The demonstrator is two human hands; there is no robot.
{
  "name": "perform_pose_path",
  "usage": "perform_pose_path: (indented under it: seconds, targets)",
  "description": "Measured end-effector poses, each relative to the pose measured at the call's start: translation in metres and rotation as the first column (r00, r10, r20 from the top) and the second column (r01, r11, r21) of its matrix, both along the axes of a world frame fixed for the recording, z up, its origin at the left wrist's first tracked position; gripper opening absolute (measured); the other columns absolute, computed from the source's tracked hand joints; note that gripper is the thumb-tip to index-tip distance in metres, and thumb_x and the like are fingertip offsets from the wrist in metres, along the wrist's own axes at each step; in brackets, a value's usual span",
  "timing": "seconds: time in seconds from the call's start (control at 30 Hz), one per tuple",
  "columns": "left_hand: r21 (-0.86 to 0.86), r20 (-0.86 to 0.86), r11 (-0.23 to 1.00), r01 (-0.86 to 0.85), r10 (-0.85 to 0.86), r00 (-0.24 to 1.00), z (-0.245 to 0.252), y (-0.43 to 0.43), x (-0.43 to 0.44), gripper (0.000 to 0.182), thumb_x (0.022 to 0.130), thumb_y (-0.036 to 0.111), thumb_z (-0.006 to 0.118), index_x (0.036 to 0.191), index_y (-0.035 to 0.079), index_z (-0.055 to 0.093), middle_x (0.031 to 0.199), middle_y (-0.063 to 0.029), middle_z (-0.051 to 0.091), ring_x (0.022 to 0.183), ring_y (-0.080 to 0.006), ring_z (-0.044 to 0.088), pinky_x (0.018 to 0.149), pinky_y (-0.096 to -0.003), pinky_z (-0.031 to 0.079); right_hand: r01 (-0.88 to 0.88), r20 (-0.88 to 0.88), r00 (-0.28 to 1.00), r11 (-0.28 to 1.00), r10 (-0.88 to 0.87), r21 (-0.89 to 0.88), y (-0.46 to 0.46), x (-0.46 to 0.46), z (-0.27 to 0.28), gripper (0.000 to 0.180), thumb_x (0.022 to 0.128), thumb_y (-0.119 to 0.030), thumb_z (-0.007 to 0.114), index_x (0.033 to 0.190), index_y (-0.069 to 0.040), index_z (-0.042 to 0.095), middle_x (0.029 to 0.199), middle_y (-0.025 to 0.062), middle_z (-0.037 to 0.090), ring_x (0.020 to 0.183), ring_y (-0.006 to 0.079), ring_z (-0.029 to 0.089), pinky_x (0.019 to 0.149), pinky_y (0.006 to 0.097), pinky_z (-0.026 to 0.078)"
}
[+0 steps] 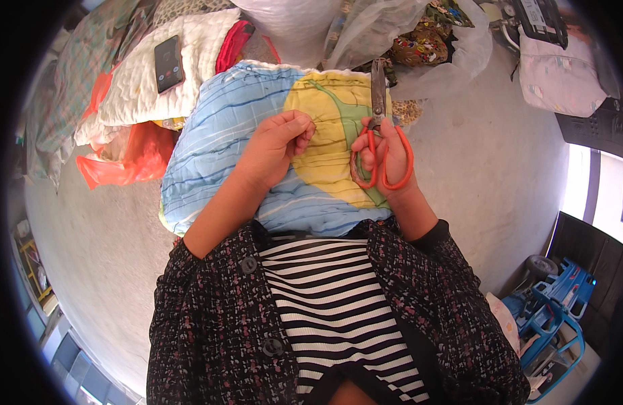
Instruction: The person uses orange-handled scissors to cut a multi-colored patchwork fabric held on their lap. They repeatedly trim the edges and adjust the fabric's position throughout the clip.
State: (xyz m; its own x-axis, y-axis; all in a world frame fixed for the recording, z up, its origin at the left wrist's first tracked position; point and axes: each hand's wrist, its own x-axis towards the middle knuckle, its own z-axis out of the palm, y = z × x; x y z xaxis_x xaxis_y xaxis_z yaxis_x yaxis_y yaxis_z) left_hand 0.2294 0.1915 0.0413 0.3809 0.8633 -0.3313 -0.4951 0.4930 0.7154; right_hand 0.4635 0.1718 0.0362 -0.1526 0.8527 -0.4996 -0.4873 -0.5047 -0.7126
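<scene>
A quilted cloth (230, 126) in blue with a yellow and green pattern lies over my lap. Above its middle is my left hand (278, 144), its thumb and fingertips pinched together; whether a thread is between them is too small to tell. On the right, my right hand (387, 157) holds a pair of scissors (377, 96) with orange-red handles. The metal blades point away from me and look closed together, over the cloth's far right part.
A smartphone (168, 65) rests on a folded white quilted cloth (205, 45) at the far left, above a red plastic bag (139, 157). Clear plastic with patterned fabric (423, 45) lies beyond. A pink cloth bundle (557, 76) and a blue toy vehicle (554, 298) stand on the right.
</scene>
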Motion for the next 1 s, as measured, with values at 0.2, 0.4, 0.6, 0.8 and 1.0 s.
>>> perform_pose_path:
  seconds: [0.2,0.4,0.6,0.8,1.0]
  targets:
    - [0.304,-0.394,0.952,-0.036,0.160,0.905,0.033,0.000,-0.020,0.019,0.095,0.014,0.053,0.078,0.006,0.058,0.079,0.0007,0.052,0.068,-0.0086,0.044,0.065,-0.0227,0.037,0.056,-0.150,0.988,0.996,-0.045,0.070,-0.011,0.007,0.001,0.047,0.107,-0.040,0.037,0.130,-0.002,0.053,0.082,0.0116,0.066,0.053,0.0088,0.048,0.048,0.0225,0.039]
    - [0.463,-0.538,0.844,-0.270,0.510,0.671,0.048,-0.047,-0.177,0.038,0.098,0.024,0.046,0.065,0.006,0.041,0.068,0.0009,0.033,0.058,-0.0085,0.027,0.055,-0.0279,0.023,-0.176,0.155,0.976,0.973,0.153,0.148,-0.033,0.049,0.033,0.041,0.106,-0.033,0.042,0.126,0.000,0.053,0.075,0.0074,0.063,0.045,0.0083,0.042,0.041,0.0236,0.034]
    - [-0.183,-0.805,0.979,0.086,-0.099,-0.585,0.035,-0.157,-0.253,0.027,0.088,0.025,0.072,0.089,-0.001,0.064,0.087,-0.0074,0.068,0.084,-0.0140,0.065,0.077,-0.0276,0.050,-0.405,0.323,0.877,0.909,0.355,0.100,-0.037,0.076,0.057,0.042,0.105,-0.027,0.040,0.129,0.006,0.050,0.077,0.0105,0.063,0.045,0.0067,0.040,0.038,0.0224,0.035]
    - [0.535,-0.806,0.844,-0.039,0.524,0.274,0.057,-0.086,-0.144,0.020,0.089,0.002,0.069,0.109,-0.002,0.068,0.100,-0.0046,0.069,0.093,-0.0113,0.062,0.086,-0.0253,0.049,-0.505,0.362,0.794,0.861,0.488,-0.054,-0.036,0.069,0.069,0.040,0.100,-0.032,0.053,0.119,0.003,0.057,0.064,0.0007,0.059,0.041,0.0042,0.043,0.036,0.0201,0.033]
    - [0.632,-0.768,0.617,0.469,0.420,0.483,0.026,0.023,0.018,0.030,0.079,0.008,0.074,0.109,0.010,0.072,0.125,-0.0141,0.063,0.119,-0.0310,0.058,0.101,-0.0388,0.044,-0.640,0.313,0.691,0.753,0.652,-0.156,-0.040,0.069,0.069,0.043,0.103,-0.032,0.044,0.124,0.004,0.054,0.077,0.0076,0.066,0.045,0.0053,0.046,0.039,0.0207,0.037]
